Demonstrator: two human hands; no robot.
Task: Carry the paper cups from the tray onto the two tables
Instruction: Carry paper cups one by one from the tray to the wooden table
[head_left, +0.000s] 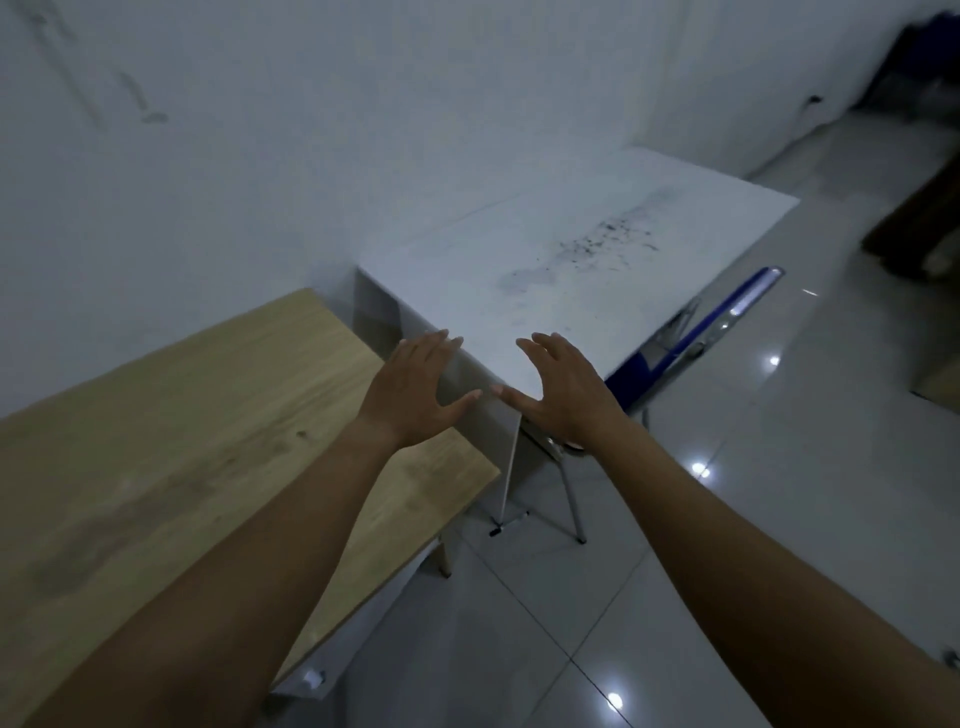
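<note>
— What stands at the left?
— A wooden table (156, 441) along the wall, with the left forearm stretched out above it.
— And the left hand (415, 387)?
— Palm down, fingers straight and spread, grasping nothing, at the near corner of the white table (571, 260).
— The right hand (563, 387)?
— Just beside it over that corner, palm down, fingers loosely spread, likewise released. The thumbs point at each other, tips apart.
— Further right?
— A blue chair (691, 332) beside the white table's right edge

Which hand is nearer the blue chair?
Right. The right hand hovers over the white table, beside the blue chair; the left hand is farther, toward the wooden table.
</note>
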